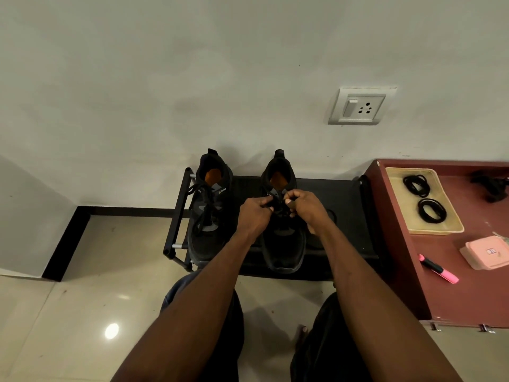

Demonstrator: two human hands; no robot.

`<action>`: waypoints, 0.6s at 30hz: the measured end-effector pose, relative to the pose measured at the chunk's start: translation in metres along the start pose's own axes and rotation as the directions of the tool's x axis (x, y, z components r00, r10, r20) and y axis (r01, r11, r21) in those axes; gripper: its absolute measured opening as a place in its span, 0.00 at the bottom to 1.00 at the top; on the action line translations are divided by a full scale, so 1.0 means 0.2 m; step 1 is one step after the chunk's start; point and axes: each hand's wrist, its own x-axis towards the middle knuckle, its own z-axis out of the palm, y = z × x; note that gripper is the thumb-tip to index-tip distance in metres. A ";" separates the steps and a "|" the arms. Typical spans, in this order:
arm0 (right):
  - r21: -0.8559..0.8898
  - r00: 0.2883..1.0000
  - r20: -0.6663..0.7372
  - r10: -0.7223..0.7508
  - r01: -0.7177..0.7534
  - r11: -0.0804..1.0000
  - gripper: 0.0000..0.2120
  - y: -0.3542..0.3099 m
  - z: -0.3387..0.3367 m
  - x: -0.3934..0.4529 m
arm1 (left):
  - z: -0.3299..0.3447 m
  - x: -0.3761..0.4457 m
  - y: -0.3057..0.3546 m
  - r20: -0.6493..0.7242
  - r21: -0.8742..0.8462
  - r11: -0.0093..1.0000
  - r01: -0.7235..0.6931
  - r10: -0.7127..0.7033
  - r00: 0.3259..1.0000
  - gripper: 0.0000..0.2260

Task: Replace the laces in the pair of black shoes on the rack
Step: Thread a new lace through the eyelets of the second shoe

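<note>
left shoe tongue (221, 191): small white logo, lettering too small to read | pink box (489, 252): label unreadable

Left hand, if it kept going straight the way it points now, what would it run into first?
The left hand points forward and inward at the lacing of the right-side shoe, whose lace its fingers already pinch. Going on, it would likely meet that shoe's tongue, then the right hand; depth is unclear.

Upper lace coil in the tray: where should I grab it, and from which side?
Pinch the upper coil at its left arc from above. It lies flat in the tray, so only a top-down pinch gets under the loops, and the lower coil sits close below.
</note>
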 end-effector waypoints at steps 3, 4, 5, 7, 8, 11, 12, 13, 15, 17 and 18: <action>-0.025 0.999 -0.027 0.026 -0.026 0.999 0.09 -0.01 0.01 0.01 | -0.01 0.00 -0.01 0.024 0.004 1.000 0.008 -0.008 1.000 0.19; -0.050 0.998 -0.056 0.019 -0.022 0.998 0.09 -0.01 0.03 0.01 | -0.01 0.00 -0.01 0.034 0.011 1.000 0.005 -0.006 0.999 0.19; -0.084 0.996 -0.085 0.007 -0.014 0.996 0.09 0.00 0.05 0.02 | -0.01 0.00 -0.01 0.045 0.019 1.000 -0.003 0.003 0.999 0.19; -0.166 0.992 -0.121 -0.023 0.002 0.986 0.10 -0.01 0.08 0.02 | 0.00 0.00 -0.01 0.066 0.035 0.999 -0.025 0.022 0.998 0.19; -0.198 0.992 -0.119 -0.030 0.006 0.980 0.10 -0.01 0.08 0.02 | -0.01 -0.01 -0.01 0.070 0.044 0.998 -0.034 0.031 0.997 0.18; -0.160 0.998 -0.058 0.022 -0.031 0.987 0.08 -0.04 0.04 0.03 | -0.01 -0.01 0.00 0.071 0.038 0.998 -0.042 0.039 0.997 0.17; -0.144 0.999 -0.020 0.041 -0.043 0.989 0.07 -0.04 0.02 0.02 | -0.01 -0.01 -0.01 0.070 0.029 0.999 -0.035 0.033 0.997 0.17; -0.145 0.999 0.017 0.040 -0.037 0.989 0.07 -0.05 0.00 0.02 | -0.02 -0.01 0.00 0.064 0.025 0.999 -0.027 0.026 0.998 0.18; -0.153 0.998 0.062 -0.004 0.014 0.988 0.09 -0.04 -0.02 0.00 | -0.03 0.00 0.00 0.041 0.028 0.999 -0.018 0.017 0.999 0.18; -0.145 0.996 0.071 -0.050 0.060 0.988 0.08 -0.01 -0.02 -0.01 | -0.02 0.00 -0.01 0.028 0.032 0.999 -0.022 0.021 0.999 0.18; -0.153 0.996 0.057 -0.069 0.077 0.985 0.08 0.01 -0.03 -0.02 | -0.02 0.00 -0.01 0.027 0.036 0.999 -0.026 0.025 0.999 0.18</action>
